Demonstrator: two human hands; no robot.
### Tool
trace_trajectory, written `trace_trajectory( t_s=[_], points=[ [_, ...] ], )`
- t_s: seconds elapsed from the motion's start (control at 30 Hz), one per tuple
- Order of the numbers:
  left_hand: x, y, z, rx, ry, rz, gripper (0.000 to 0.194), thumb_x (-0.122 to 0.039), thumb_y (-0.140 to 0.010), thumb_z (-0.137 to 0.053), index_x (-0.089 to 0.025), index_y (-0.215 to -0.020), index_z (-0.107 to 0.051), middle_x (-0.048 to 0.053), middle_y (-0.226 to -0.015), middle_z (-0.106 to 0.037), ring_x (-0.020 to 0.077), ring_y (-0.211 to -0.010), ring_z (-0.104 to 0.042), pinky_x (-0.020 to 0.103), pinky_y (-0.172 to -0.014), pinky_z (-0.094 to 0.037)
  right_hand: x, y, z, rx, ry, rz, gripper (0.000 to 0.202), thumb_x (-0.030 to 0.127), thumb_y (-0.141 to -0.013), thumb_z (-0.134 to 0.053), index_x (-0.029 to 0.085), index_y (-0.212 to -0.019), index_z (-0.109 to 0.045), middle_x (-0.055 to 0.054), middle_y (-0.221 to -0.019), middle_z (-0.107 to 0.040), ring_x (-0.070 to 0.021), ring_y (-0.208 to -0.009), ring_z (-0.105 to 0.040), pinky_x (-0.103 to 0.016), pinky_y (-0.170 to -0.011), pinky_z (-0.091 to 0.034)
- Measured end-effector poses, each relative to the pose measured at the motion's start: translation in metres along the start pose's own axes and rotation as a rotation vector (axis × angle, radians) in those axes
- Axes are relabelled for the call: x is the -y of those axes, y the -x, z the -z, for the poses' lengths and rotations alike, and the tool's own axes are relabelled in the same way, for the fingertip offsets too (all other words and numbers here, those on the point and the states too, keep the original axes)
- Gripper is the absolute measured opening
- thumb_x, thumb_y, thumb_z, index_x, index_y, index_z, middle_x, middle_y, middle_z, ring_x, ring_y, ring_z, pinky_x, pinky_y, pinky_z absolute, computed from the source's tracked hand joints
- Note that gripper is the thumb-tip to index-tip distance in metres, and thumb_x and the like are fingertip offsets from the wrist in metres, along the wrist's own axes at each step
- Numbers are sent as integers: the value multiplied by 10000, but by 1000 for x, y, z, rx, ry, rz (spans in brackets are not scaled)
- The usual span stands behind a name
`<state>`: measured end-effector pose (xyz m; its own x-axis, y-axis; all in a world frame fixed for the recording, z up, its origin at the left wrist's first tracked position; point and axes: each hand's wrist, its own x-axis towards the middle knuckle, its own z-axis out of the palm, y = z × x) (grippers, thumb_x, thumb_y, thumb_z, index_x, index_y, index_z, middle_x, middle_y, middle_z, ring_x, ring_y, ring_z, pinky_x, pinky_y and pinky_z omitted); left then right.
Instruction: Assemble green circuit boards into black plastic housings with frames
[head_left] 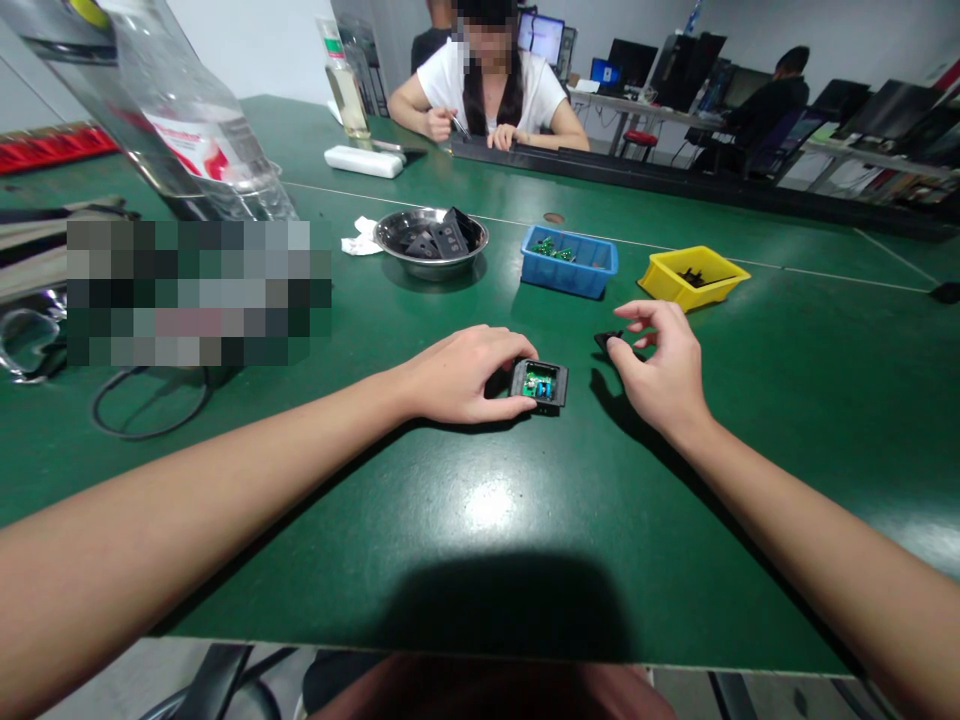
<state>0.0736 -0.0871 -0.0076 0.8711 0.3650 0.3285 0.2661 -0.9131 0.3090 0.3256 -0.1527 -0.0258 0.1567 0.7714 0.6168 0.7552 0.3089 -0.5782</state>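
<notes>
On the green table, my left hand (pixel 480 375) grips a small black plastic housing (pixel 559 388) between thumb and fingers. The housing's open side faces up, showing a green circuit board (pixel 539 384) with blue parts inside. To its right, my right hand (pixel 664 365) pinches a small black plastic piece (pixel 606 341) just above the tabletop. A gap separates the piece from the housing. Beyond my right hand stands a yellow bin (pixel 694 280) with small black parts in it. A blue bin (pixel 570 270) beside it holds small green circuit boards.
A steel bowl (pixel 431 265) contains several black housings. Bottles (pixel 214 150) and a blurred-out patch occupy the left side, near a looped cable (pixel 150 432). A white case (pixel 364 161) lies farther back. Across the table sits a person (pixel 491 100) holding a thin tool.
</notes>
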Motion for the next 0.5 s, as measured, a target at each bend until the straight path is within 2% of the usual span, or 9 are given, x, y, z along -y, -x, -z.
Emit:
trace_trajectory(
  t_s=[0.1,0.2,0.37,0.5],
  points=[
    [1,-1,0,10,-1,9,352,-456,-895,-623,-161,-1086,-637,74,-953,-714,211,-850,-652,319,-802,-473,-16,-3,-5,47,140,-54,277,183,-744,-649,226,-1017,-674,-100,-1052,-610,-297,-996,-595,-514,-935,-520],
    [2,-2,-1,19,0,7,346,-450,-899,-616,-154,-1076,-640,85,-968,-710,214,-868,-649,319,-808,-479,-24,-3,-9,166,232,-24,259,168,-731,-660,228,-979,-705,-102,-983,-634,-317,-986,-601,-537,-927,-517],
    [3,-2,-2,23,5,-6,334,-435,-918,-599,-154,-1094,-640,87,-981,-701,212,-889,-643,316,-820,-483,-15,-3,-6,310,155,88,247,146,-757,-645,206,-984,-722,-78,-944,-681,-240,-839,-651,-430,-823,-564],
    [3,-1,-2,24,7,-13,330,-419,-920,-599,-148,-1104,-642,89,-985,-698,212,-896,-640,315,-820,-481,-3,-1,-5,301,12,65,228,180,-795,-651,198,-1011,-720,-79,-997,-694,-203,-802,-688,-351,-718,-581]
  ],
)
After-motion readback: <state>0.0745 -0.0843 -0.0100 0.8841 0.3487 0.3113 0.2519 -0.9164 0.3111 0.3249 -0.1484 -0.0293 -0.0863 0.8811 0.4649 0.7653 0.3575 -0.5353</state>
